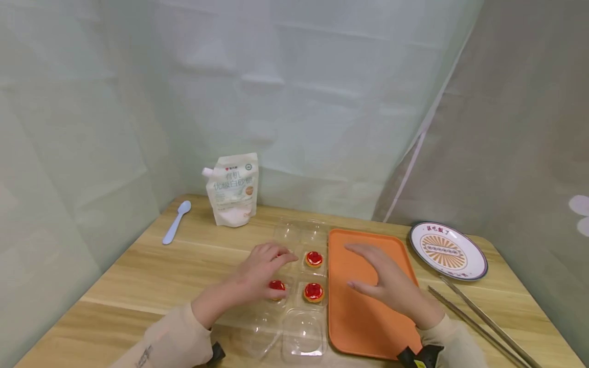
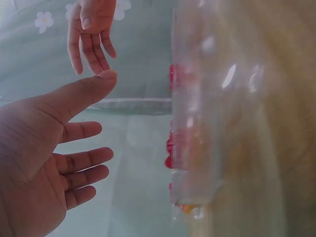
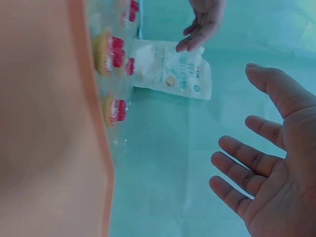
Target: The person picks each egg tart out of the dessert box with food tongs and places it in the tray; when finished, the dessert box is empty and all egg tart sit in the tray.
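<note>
Over the clear plastic container hovers my left hand, its fingers spread and holding nothing. Red-topped tarts sit in the container's compartments: one at the upper right, another below it, and a third tart partly covered by the left thumb. The left fingers hide part of the compartment behind them. My right hand is raised above the orange tray, thumb and fingers apart with nothing between them. In the right wrist view, that hand stands clear of the tarts.
Behind the container stands a white pouch with a spout. A light blue spoon lies at the back left. On the right are a patterned plate and long metal tongs. Cloth curtains enclose the table's back and sides.
</note>
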The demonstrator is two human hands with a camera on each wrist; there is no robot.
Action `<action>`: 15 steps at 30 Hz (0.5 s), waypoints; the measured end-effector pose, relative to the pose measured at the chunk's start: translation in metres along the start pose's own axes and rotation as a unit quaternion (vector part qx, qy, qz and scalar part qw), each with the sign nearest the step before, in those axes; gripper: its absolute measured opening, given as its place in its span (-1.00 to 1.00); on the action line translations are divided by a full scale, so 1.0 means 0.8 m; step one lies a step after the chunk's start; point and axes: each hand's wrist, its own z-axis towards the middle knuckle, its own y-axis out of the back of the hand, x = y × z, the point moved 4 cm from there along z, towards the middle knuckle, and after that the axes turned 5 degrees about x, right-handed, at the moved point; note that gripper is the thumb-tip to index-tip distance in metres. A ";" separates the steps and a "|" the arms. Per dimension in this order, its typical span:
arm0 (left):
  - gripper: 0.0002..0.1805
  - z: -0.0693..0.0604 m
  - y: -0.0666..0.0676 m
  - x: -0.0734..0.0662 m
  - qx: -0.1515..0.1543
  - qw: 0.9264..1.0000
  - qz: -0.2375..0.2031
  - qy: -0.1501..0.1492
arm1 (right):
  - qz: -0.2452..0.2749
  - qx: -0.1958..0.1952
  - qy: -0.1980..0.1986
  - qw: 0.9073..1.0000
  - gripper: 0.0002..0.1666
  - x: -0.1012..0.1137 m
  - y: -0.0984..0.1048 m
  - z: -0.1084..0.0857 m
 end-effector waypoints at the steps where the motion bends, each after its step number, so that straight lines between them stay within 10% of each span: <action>1: -0.28 -0.001 -0.002 -0.001 0.002 1.000 -0.002 0.000 | -0.007 -0.002 0.002 1.000 -0.22 0.001 0.000 -0.005; 15: -0.25 -0.004 -0.022 0.000 0.040 0.998 -0.021 0.042 | -0.042 -0.037 0.019 0.998 -0.14 0.000 -0.005 -0.056</action>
